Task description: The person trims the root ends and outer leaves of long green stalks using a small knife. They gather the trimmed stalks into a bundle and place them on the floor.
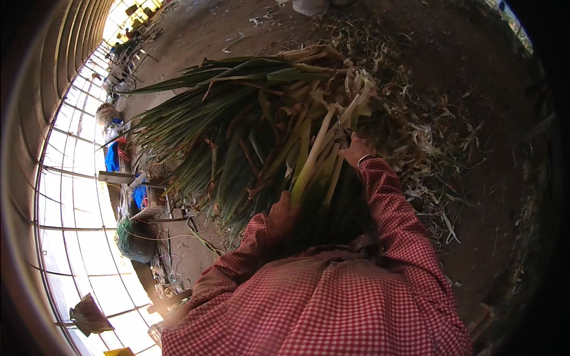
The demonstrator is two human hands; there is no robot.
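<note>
My left hand is closed around the green upper part of a leek-like stalk, whose pale root end slants up and to the right. My right hand is near the pale lower ends and grips a small dark metal tool, perhaps shears or a knife; its exact kind is unclear. Under and beyond both hands spreads a large heap of long-leaved green stalks, leaves towards the left and roots towards the upper right. More pale stalks lie between my hands. Dark shade hides the leaves near my lap.
Peeled husks and leaf trimmings litter the dirt floor on the right. Along the left stand a crate with blue material, a wooden board and a green net bag, beside a translucent greenhouse wall.
</note>
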